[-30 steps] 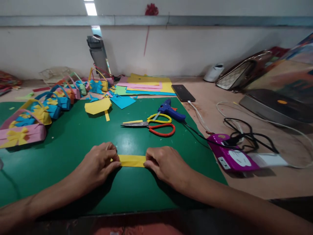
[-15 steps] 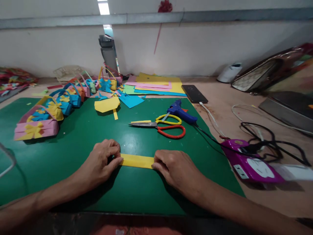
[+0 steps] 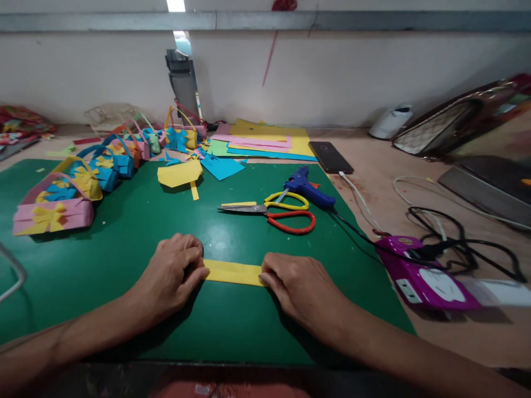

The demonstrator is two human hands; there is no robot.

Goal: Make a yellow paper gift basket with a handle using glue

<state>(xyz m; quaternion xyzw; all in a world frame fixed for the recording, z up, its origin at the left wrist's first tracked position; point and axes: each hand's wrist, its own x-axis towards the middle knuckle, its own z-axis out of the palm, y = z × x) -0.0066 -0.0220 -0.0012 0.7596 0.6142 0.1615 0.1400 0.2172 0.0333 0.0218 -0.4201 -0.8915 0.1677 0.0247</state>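
A folded strip of yellow paper (image 3: 233,272) lies across the green mat (image 3: 232,326), close to its front edge. My left hand (image 3: 176,271) pinches the strip's left end between thumb and fingers. At the other end, my right hand (image 3: 294,279) grips it the same way, its fingertips partly hidden. Beyond the hands rest scissors (image 3: 265,210) with one yellow and one red handle, blades pointing left. A blue glue gun (image 3: 309,188) lies behind the handles. To the left of it is a yellow paper piece (image 3: 180,174) with a narrow strip sticking out beneath.
Small paper baskets with bows (image 3: 53,215) stand in a row at the left. Coloured paper sheets (image 3: 265,138) are stacked at the back. On the right are a phone (image 3: 331,157), a purple power strip (image 3: 427,276) with black cables, and a bag (image 3: 448,127).
Both hands keep hold of the yellow strip in nearly the same place. The view has shifted slightly, so the background sits a little higher.
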